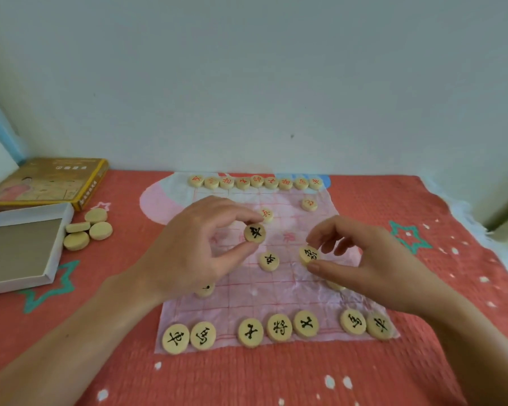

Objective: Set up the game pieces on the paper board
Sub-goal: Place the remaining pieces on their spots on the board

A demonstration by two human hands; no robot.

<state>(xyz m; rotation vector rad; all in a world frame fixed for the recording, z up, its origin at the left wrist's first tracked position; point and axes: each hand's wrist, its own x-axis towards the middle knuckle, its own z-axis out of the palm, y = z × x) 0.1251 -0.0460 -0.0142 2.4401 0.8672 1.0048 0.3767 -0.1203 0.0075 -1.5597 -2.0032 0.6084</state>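
Note:
A thin, creased paper board (276, 291) with red grid lines lies on the red cloth. My left hand (194, 247) pinches a round wooden piece with a black character (255, 232) above the board's middle. My right hand (364, 259) pinches another black-marked piece (308, 255), tilted, just over the board. A row of red-marked pieces (255, 181) lines the far edge. Several black-marked pieces (279, 328) stand along the near edge. One black piece (269, 261) lies mid-board between my hands. Another (205, 289) is partly hidden under my left wrist.
Several face-down wooden pieces (88, 230) lie in a heap left of the board. An open white box tray (21, 247) and a yellow box lid (47, 183) sit at the far left. Two red-marked pieces (309, 204) (267, 214) rest on the board's far half. A wall rises behind.

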